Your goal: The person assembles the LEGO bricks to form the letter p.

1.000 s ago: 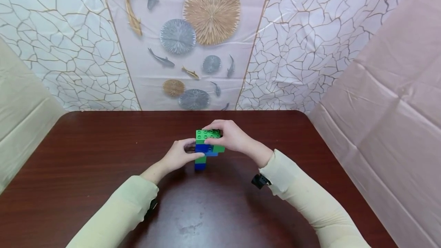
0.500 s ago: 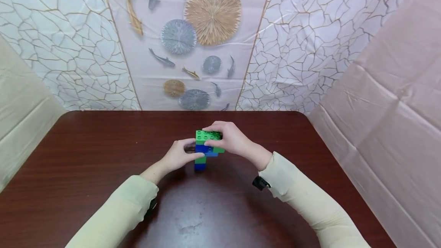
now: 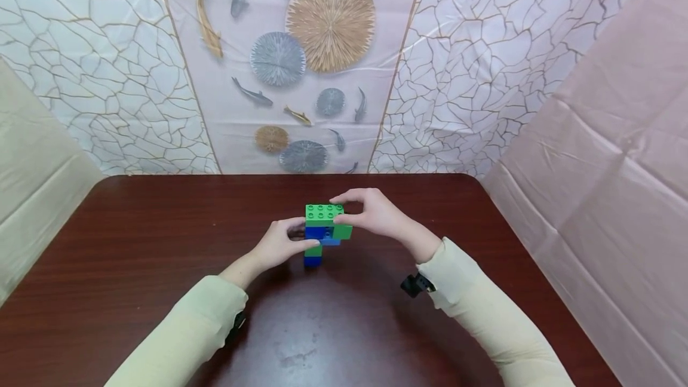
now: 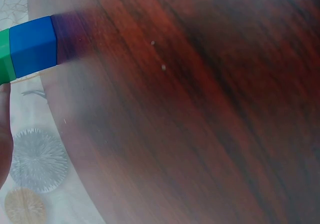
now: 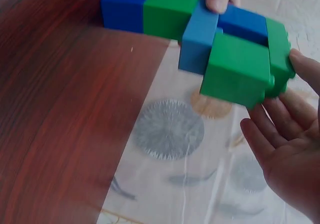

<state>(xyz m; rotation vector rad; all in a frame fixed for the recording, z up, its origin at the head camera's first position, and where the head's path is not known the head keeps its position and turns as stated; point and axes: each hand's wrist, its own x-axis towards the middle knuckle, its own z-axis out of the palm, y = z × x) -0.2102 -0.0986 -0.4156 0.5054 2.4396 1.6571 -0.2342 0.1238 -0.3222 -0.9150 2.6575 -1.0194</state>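
In the head view, a stack of toy building bricks stands upright on the table. From the bottom it goes dark blue, green, a light blue brick jutting right, then a dark blue brick beside a green brick. A long studded green brick spans the top. My left hand holds the stack at mid-height, thumb in front and fingers behind. My right hand is spread loosely at the top brick's right end, thumb tip and fingers right at its edge in the right wrist view.
The dark wooden table has a glossy reflection near its front. Behind it hangs a patterned cloth, with plain cloth walls at the sides. A small black wrist camera sits under the right sleeve.
My right hand has drawn to the right along the top green brick, loosening its grip and uncovering more studs. The left hand and the stack stay in place.
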